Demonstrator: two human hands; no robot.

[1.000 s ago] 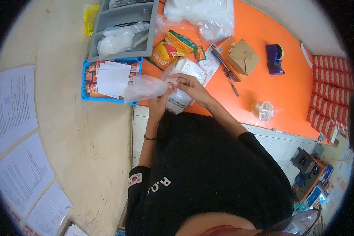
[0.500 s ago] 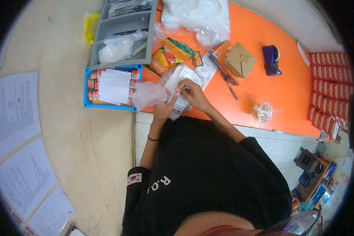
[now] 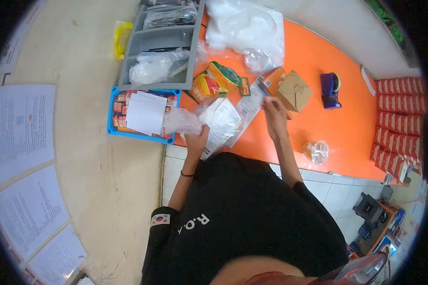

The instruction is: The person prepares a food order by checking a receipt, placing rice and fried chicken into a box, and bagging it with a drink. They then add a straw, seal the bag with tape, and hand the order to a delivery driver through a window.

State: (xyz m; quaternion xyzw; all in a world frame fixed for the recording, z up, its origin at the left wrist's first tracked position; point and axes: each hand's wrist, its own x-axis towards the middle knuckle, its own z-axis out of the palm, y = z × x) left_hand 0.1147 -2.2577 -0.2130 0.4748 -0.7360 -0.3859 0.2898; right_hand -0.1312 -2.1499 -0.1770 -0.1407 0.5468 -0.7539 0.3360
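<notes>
My left hand (image 3: 197,141) is closed at the left edge of a stack of white printed papers in clear plastic (image 3: 219,122), with a crumpled translucent bag (image 3: 183,121) pinched in its fingers. My right hand (image 3: 276,114) is over the orange table beside the brown carton box (image 3: 294,91). Its fingers are curled together, and what they hold, if anything, is too blurred to make out; the pens there are mostly covered. A long printed slip (image 3: 248,105) lies between my hands. Behind the papers sits an orange and green food packet (image 3: 216,80).
A grey compartment tray (image 3: 158,59) and a blue basket (image 3: 114,111) stand left. White plastic bags (image 3: 245,33) lie at the back. Rightward are a purple tape dispenser (image 3: 329,90), a wrapped cup (image 3: 317,152) and stacked red boxes (image 3: 399,121).
My right hand has moved right, away from my left hand and the papers, to beside the carton box. My left hand remains at the papers. The camera view has shifted slightly.
</notes>
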